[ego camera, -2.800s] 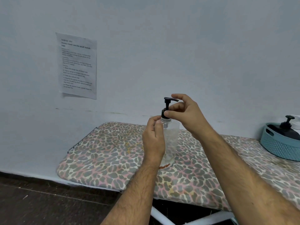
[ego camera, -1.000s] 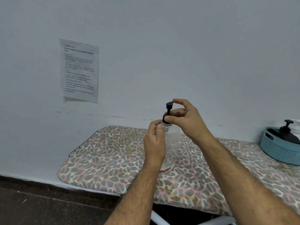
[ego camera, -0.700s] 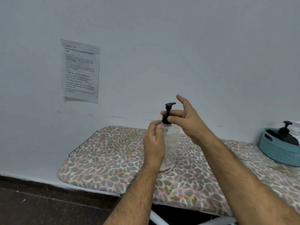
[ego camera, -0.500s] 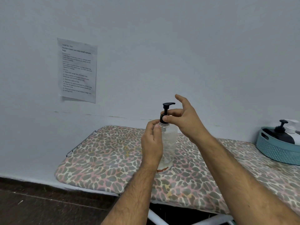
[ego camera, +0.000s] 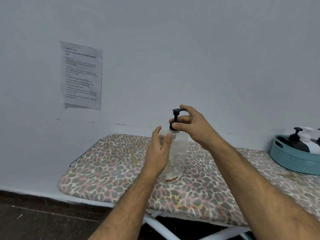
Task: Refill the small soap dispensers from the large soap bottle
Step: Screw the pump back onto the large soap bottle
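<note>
One clear dispenser [ego camera: 176, 153] stands upright on the ironing board [ego camera: 107, 163], straight ahead of me, long axis vertical, nearly empty as far as I can judge. Both my hands are on it or at it.

My right hand [ego camera: 192, 125] is the upper one: thumb and fingers pinch the black collar of the pump [ego camera: 175, 118] where it meets the neck, index finger reaching up to the spout. My left hand [ego camera: 158, 153] sits lower, beside the left wall of the bottle, fingers loosely spread and only lightly curled; it looks to be touching or just off the plastic, I cannot tell which. No firm grip there.

The turn on the collar runs about the upright axis, so the body wants steadying by the left hand, which is nearest it.

Count: one dispenser on the board. In the blue basket [ego camera: 294, 160], far right and well apart, three pump tops show, two black, one white, with a dark bottle [ego camera: 294, 143] and a white bottle [ego camera: 313, 146]; the frame edge cuts off the rest. One printed sheet [ego camera: 81, 75] on the wall.
</note>
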Motion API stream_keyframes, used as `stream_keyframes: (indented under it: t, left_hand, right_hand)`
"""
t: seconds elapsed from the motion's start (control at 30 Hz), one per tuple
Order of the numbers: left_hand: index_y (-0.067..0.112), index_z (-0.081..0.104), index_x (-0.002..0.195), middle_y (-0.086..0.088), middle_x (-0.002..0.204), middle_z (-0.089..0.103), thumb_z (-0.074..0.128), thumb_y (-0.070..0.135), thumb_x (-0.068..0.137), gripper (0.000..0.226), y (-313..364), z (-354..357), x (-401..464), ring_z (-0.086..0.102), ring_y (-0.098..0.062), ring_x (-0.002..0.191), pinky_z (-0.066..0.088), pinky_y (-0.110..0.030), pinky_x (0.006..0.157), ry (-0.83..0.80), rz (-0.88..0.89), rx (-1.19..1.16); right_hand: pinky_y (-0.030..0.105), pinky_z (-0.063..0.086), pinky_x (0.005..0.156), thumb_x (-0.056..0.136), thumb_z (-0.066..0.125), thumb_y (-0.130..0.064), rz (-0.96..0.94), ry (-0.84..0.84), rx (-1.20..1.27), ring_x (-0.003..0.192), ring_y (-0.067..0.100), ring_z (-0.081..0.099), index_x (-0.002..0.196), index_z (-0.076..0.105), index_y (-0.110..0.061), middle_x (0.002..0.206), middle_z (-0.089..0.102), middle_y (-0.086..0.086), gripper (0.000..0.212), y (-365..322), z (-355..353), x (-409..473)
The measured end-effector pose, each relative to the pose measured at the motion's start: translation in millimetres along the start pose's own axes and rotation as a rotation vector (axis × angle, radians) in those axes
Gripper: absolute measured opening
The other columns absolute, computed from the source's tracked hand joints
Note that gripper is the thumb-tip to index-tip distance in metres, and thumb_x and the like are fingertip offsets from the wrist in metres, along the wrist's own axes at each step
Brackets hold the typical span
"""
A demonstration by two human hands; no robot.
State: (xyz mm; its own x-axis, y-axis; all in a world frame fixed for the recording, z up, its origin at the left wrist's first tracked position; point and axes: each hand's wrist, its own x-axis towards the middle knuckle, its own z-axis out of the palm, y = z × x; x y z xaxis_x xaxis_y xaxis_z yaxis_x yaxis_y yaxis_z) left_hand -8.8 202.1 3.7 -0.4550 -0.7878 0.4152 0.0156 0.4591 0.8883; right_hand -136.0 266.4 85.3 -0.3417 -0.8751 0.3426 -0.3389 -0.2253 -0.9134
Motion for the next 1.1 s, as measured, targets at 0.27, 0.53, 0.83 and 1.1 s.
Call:
stream_keyframes:
  t: [0.27,0.53,0.83,1.1]
  left_hand:
    - [0.027,0.044,0.143,0.021,0.12,0.054,0.081,0.048,0.076,0.079,-9,-10,5,0.056,0.003,0.113,0.054,-0.038,0.096,-0.048,-0.06,-0.024]
    - [0.026,0.051,0.139,0.017,0.117,0.062,0.085,0.048,0.069,0.081,-15,-6,3,0.061,0.002,0.11,0.055,-0.039,0.096,0.027,-0.043,-0.028]
    - [0.024,0.052,0.138,0.015,0.118,0.063,0.085,0.045,0.071,0.077,-13,-3,0,0.062,0.002,0.11,0.054,-0.037,0.097,0.068,-0.053,-0.048]
    - [0.021,0.053,0.136,0.016,0.114,0.062,0.084,0.042,0.074,0.073,-10,-1,-1,0.062,0.003,0.108,0.055,-0.028,0.093,0.085,-0.054,-0.044]
  right_hand:
    - [0.027,0.045,0.102,0.093,0.064,-0.005,0.033,-0.162,0.023,0.104,0.01,0.069,0.108,0.067,-0.015,0.11,0.074,0.004,0.018,2,-6,9]
    - [0.02,0.052,0.086,0.089,0.069,-0.004,-0.05,-0.058,0.014,0.093,0.013,0.072,0.098,0.072,-0.013,0.095,0.076,0.004,0.013,11,-1,6]
    - [0.035,0.055,0.094,0.086,0.073,-0.012,-0.095,0.149,-0.121,0.088,0.012,0.073,0.091,0.074,-0.019,0.089,0.076,-0.001,0.008,12,16,-2]
    - [0.043,0.053,0.093,0.084,0.073,-0.032,-0.112,0.304,-0.305,0.085,0.004,0.071,0.076,0.068,-0.038,0.081,0.074,-0.015,0.011,15,29,-2]
